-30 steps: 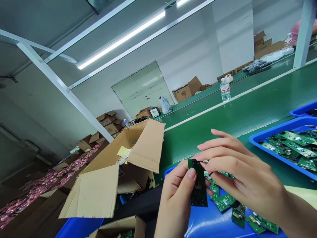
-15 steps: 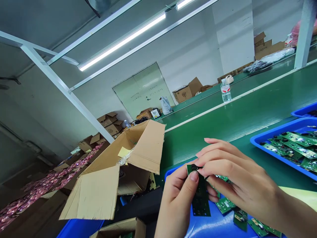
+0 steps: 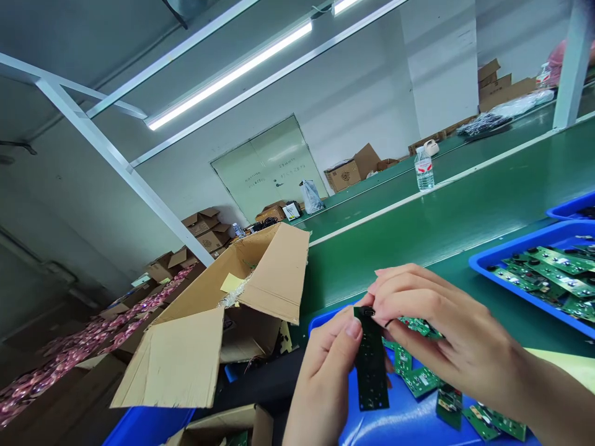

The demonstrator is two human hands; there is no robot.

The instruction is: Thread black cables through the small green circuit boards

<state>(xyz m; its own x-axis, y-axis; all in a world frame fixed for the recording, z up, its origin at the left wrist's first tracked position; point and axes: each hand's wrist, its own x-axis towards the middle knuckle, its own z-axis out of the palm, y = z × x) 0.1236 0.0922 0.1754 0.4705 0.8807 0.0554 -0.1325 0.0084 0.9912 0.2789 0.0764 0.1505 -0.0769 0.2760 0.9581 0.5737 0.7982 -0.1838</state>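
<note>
My left hand (image 3: 325,365) pinches a long dark green circuit board (image 3: 370,365) by its upper part, thumb on its face, holding it upright above a blue tray (image 3: 395,421). My right hand (image 3: 441,337) comes in from the right, its fingers bent and closed on the board's top end, where a small connector sits. Several loose green boards (image 3: 421,378) lie in the tray under my hands.
A second blue tray (image 3: 483,263) with several green boards sits at the right on the green conveyor bench (image 3: 418,229). An open cardboard box (image 3: 232,310) stands to the left. A water bottle (image 3: 423,168) and more cartons stand further back.
My right fingers have come down from hovering spread above the board to closing on its top end. The board has shifted slightly in my left hand.
</note>
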